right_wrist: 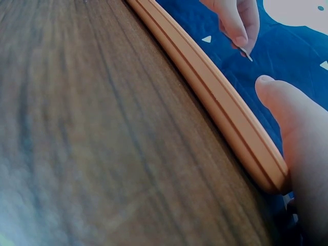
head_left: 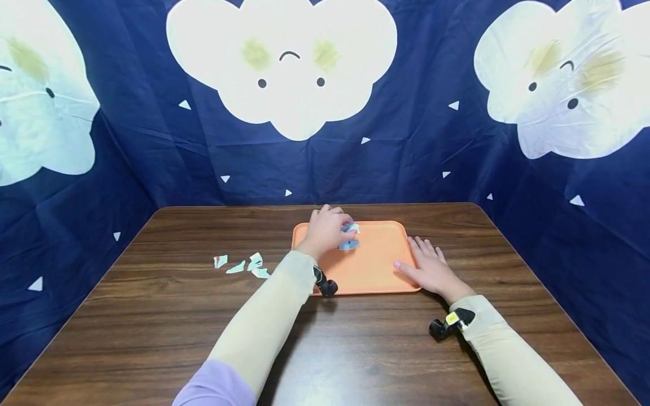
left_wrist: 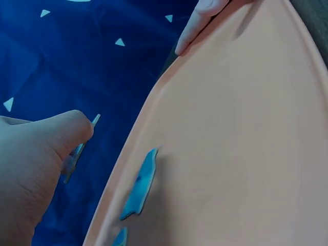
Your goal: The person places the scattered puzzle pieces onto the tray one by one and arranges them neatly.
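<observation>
- The left hand (head_left: 327, 230) reaches over the far left part of the flat orange plastic tray (head_left: 376, 270), its fingers curled and pinching a small pale blue-and-white torn paper scrap (head_left: 351, 228) between thumb and fingertips.
- In the left wrist view the held scrap (left_wrist: 82, 146) shows edge-on as a thin sliver just past the thumb tip, raised clear of the tray surface (left_wrist: 230, 154).
- A second blue paper piece (head_left: 349, 245) lies flat on the tray just below and on the near side of the pinching fingertips; whether it touches them cannot be told from the head view.
- In the left wrist view this lying blue piece (left_wrist: 139, 184) rests on the tray close to its rim, apart from the thumb, and another small blue bit (left_wrist: 119, 237) lies just beyond it at the picture's lower edge.
- The right hand (head_left: 430, 268) lies palm down with fingers straight and spread, released and grasping nothing; its thumb side rests against the tray's right near corner and the fingers lie on the dark brown wooden table (head_left: 152, 316).
- In the right wrist view the right thumb (right_wrist: 292, 118) sits just beside the tray's raised rim (right_wrist: 215, 87), and the left fingers (right_wrist: 238, 25) show beyond it with the scrap's tip pointing down.
- Four loose white-and-teal paper scraps (head_left: 244, 265) lie on the table well to the left of the left forearm, apart from both hands.
- A small black camera is strapped under each wrist over the beige sleeves.
</observation>
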A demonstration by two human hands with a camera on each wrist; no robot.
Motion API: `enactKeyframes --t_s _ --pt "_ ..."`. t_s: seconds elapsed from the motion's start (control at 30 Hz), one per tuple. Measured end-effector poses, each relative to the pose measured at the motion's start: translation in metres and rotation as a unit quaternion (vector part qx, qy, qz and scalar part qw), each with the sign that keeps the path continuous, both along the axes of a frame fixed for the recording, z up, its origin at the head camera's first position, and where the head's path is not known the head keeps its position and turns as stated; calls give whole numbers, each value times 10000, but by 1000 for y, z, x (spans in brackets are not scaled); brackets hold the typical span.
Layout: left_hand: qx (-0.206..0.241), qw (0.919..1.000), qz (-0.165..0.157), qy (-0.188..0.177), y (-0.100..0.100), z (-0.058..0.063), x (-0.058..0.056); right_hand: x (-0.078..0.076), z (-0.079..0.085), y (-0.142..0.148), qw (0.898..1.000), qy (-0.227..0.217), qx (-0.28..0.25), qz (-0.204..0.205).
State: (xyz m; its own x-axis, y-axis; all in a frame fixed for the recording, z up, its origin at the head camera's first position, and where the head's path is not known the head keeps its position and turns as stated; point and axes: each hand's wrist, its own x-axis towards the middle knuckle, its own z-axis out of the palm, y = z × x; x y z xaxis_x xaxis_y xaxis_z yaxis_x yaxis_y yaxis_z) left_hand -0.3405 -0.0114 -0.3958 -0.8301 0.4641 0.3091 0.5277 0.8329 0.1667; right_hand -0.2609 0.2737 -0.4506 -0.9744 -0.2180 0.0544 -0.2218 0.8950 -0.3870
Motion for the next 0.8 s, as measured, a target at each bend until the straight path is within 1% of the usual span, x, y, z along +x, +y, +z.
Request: enactKeyframes --t_s 0.2,0.37,0.57,0.8 --pt "-91 9999 -16 -105 15 -10 -4 0 0 2 10000 -27 -12 72" --pt "-69 9998 -69 -146 26 -15 -3 0 -1 4 9999 -91 -16 114" --pt "-61 9999 -86 -111 38 -19 -2 -2 -2 6 9999 -23 76 148" --pt "-221 9997 -64 -113 51 -26 -2 -2 -4 5 9998 58 85 178"
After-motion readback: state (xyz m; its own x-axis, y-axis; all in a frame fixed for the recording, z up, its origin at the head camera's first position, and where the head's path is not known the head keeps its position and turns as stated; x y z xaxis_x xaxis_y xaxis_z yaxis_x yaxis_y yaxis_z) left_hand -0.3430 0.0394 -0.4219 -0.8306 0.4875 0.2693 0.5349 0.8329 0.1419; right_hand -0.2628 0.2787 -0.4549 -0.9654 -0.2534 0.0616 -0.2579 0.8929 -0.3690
